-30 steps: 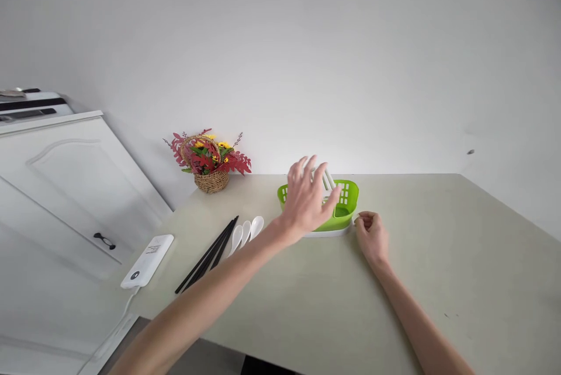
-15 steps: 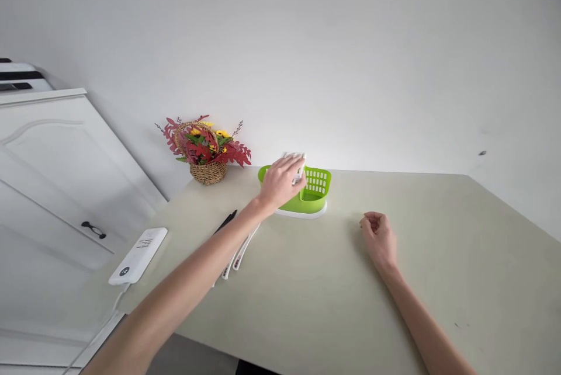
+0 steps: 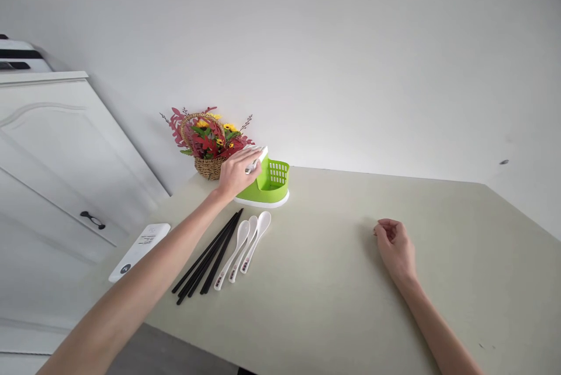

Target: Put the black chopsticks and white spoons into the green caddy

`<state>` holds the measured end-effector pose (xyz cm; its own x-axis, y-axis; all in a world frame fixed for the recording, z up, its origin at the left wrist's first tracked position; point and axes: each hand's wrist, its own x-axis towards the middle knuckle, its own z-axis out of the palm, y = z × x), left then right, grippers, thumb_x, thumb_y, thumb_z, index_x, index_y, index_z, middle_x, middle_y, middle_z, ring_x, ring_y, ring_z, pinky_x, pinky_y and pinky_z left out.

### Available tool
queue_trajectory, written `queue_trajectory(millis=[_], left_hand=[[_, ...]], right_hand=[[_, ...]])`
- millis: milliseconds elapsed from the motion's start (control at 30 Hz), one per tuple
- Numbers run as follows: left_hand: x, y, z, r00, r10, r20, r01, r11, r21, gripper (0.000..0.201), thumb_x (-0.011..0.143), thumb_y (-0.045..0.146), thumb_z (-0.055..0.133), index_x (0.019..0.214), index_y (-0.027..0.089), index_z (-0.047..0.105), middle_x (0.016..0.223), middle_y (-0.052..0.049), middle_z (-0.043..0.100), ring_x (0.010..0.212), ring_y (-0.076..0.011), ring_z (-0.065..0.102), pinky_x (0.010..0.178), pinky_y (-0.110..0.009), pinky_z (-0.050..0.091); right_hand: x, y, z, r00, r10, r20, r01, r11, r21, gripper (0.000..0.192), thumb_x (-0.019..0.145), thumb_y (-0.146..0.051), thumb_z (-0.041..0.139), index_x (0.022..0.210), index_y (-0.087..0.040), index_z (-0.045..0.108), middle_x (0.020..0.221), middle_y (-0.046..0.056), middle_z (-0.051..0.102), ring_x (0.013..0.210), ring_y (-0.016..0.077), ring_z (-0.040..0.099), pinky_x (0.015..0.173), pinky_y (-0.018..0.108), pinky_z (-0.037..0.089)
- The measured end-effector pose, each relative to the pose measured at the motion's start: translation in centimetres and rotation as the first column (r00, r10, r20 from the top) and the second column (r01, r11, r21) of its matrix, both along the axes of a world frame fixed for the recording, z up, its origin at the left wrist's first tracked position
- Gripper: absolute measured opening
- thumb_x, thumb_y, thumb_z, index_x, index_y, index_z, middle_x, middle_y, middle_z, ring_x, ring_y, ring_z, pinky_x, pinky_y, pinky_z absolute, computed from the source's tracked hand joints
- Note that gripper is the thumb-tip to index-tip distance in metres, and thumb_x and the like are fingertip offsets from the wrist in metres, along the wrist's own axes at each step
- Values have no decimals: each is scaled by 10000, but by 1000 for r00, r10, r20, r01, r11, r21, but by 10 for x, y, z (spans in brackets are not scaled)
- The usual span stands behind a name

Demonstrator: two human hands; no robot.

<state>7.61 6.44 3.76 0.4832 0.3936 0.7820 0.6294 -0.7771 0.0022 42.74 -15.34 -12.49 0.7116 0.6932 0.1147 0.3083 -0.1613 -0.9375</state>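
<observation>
A white cabinet [image 3: 56,153] stands at nine o'clock, a white remote [image 3: 139,244] lying on the table [image 3: 342,293] beside it. The left hand [image 3: 236,170] closes around the near rim of a green cutlery basket [image 3: 268,183] at eleven o'clock, just right of a flower basket [image 3: 209,142]. Black chopsticks [image 3: 205,259] and three white spoons [image 3: 243,248] lie below. At three o'clock, the right hand [image 3: 397,249] rests loosely curled, holding nothing.
</observation>
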Motion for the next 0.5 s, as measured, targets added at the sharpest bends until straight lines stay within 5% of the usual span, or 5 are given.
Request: queue_trajectory(millis=[500], left_hand=[[-11, -4, -2, 999, 33, 37, -33, 999, 7, 335, 983, 260, 529, 1248, 238, 733, 1284, -24, 735, 1226, -216, 674, 1140, -417, 504]], right_hand=[[2, 1, -2, 1000, -2, 27, 3, 999, -48, 292, 824, -393, 582, 1062, -228, 621, 975, 50, 723, 905, 222, 674, 829, 354, 471]])
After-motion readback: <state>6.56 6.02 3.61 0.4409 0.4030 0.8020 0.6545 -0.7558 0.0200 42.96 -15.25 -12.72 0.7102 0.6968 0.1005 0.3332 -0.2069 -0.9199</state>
